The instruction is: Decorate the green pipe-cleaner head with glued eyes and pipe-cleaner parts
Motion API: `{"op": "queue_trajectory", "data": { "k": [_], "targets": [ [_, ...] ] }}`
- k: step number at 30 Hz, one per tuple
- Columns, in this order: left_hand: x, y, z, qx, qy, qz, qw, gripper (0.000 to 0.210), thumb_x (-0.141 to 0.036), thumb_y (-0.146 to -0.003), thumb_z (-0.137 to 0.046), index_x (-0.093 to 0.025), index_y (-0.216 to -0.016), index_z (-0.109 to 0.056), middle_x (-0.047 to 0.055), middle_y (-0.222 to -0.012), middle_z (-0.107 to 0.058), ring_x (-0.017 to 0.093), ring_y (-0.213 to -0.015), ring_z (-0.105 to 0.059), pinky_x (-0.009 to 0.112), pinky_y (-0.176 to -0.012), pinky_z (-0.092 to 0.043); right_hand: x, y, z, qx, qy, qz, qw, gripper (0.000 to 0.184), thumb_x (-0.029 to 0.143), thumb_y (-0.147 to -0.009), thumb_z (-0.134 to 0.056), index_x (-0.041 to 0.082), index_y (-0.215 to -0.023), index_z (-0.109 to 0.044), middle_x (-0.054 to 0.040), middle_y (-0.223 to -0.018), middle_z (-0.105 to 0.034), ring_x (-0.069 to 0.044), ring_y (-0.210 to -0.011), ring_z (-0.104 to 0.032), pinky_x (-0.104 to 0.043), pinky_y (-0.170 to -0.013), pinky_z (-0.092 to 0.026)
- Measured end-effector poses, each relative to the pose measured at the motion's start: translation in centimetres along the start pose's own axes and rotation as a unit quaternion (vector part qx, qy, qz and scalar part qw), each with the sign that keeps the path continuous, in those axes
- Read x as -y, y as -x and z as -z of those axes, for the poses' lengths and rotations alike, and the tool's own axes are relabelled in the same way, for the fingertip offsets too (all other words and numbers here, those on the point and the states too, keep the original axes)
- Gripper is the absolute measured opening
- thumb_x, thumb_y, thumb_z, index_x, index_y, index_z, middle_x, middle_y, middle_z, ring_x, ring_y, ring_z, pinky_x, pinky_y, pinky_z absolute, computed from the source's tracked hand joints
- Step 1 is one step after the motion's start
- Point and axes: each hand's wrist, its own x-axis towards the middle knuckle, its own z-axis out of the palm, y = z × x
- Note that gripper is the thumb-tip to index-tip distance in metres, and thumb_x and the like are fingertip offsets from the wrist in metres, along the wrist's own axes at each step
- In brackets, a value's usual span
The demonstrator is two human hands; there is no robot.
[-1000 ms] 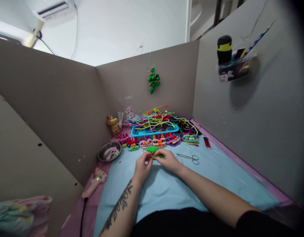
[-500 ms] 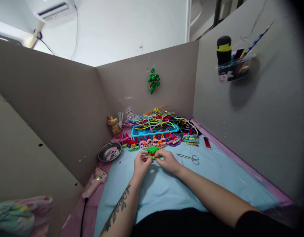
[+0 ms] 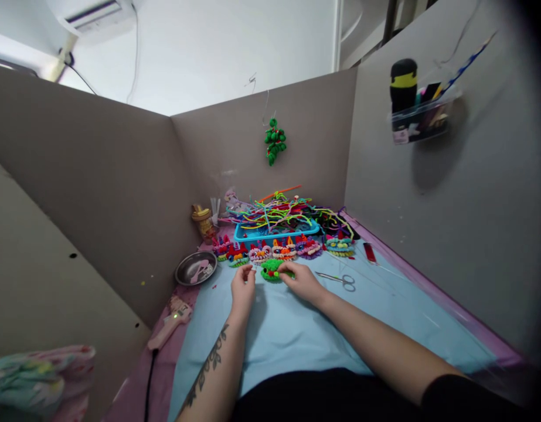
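A small green figure of fuzzy pipe cleaner [image 3: 270, 270], with red and yellow-green bits on its front, is held up over the blue cloth. My right hand [image 3: 302, 282] pinches its right side between thumb and fingers. Just left of the figure, apart from it, is my left hand [image 3: 242, 285], thumb and fingertips closed together. A tiny pale spot shows at those fingertips; I cannot make out what it is. Small scissors [image 3: 338, 280] lie to the right of my right hand.
Several colourful fuzzy figures [image 3: 284, 250] line the front of a blue tray [image 3: 276, 236] heaped with pipe cleaners [image 3: 274, 214]. At left are a metal bowl [image 3: 196, 269] and a pink glue gun [image 3: 170, 328] with its light on. Grey panels [image 3: 270, 176] enclose the table.
My left hand has let go of the green figure and moved left, away from it. My right hand keeps its hold, and more of the figure's front shows.
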Motion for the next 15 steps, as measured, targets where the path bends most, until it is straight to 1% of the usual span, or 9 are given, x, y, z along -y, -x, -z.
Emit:
{"op": "queue_trajectory", "data": {
  "k": [2,4,8,12,15],
  "targets": [
    [0.5,-0.3,0.2,0.000,-0.053,-0.026,0.998,0.017,-0.024,-0.076,-0.053,-0.016,-0.089,-0.059,0.006,-0.083,-0.065,0.017,-0.074,-0.060,0.030,-0.070,-0.048,-0.4,0.0,0.0,0.003,-0.003,-0.013,1.000,0.014,0.018,-0.077,-0.052,0.018,-0.084,-0.063,-0.0028,-0.082,-0.067,-0.016,-0.077,-0.061,-0.027,-0.072,-0.045],
    [0.8,-0.2,0.3,0.024,-0.106,-0.045,0.993,0.018,-0.019,-0.075,-0.052,-0.017,-0.090,-0.061,0.008,-0.090,-0.066,0.019,-0.079,-0.060,0.033,-0.076,-0.046,-0.8,-0.1,-0.1,0.007,-0.006,-0.020,1.000,0.015,0.019,-0.077,-0.051,0.019,-0.086,-0.063,-0.0029,-0.083,-0.068,-0.017,-0.078,-0.061,-0.027,-0.072,-0.045],
    [0.9,0.2,0.1,0.040,-0.202,-0.056,0.977,0.033,-0.010,-0.071,-0.052,-0.019,-0.101,-0.062,0.010,-0.096,-0.067,0.025,-0.095,-0.056,0.038,-0.086,-0.040,-1.6,-0.1,-0.3,0.014,0.007,-0.029,0.999,0.019,0.019,-0.079,-0.049,0.020,-0.092,-0.063,-0.0028,-0.086,-0.067,-0.017,-0.079,-0.060,-0.028,-0.072,-0.045],
    [1.2,0.4,-0.4,0.083,-0.256,-0.057,0.961,0.042,-0.010,-0.072,-0.050,-0.020,-0.112,-0.057,0.012,-0.094,-0.068,0.029,-0.101,-0.053,0.039,-0.086,-0.038,-2.4,-0.3,-0.5,0.007,0.035,-0.036,0.999,0.020,0.018,-0.079,-0.047,0.020,-0.093,-0.062,-0.0029,-0.087,-0.067,-0.018,-0.080,-0.060,-0.029,-0.072,-0.044],
    [1.3,0.1,-0.7,0.095,-0.265,-0.046,0.958,0.045,-0.009,-0.070,-0.051,-0.020,-0.114,-0.055,0.013,-0.096,-0.068,0.030,-0.103,-0.053,0.038,-0.086,-0.037,-2.9,-0.5,-0.4,-0.006,0.055,-0.050,0.997,0.020,0.017,-0.079,-0.046,0.020,-0.091,-0.062,-0.0036,-0.088,-0.067,-0.018,-0.080,-0.060,-0.029,-0.072,-0.043]
  ]
}}
